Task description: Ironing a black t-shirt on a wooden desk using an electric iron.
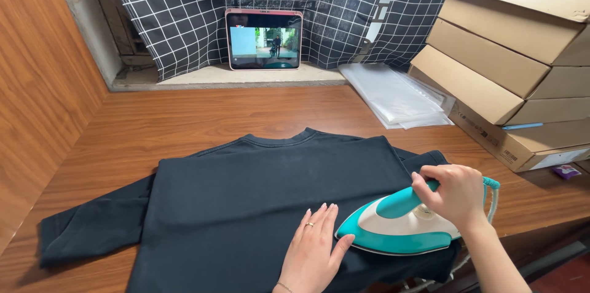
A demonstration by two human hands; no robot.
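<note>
Right hand (pixel 452 194) grips the teal iron (pixel 396 226); left hand (pixel 313 247) lies flat, open, on the black shirt (pixel 246 194).

Looks like a small home packing workroom: wooden table (pixel 184 121), stacked cardboard boxes (pixel 510 53), pile of clear plastic bags (pixel 399 96), tablet (pixel 264 39) against checked curtain (pixel 184 10).

1 shirt (pixel 246 201), 1 iron (pixel 396 228), 1 tablet (pixel 264 39), 2 hands (pixel 313 253)
</note>
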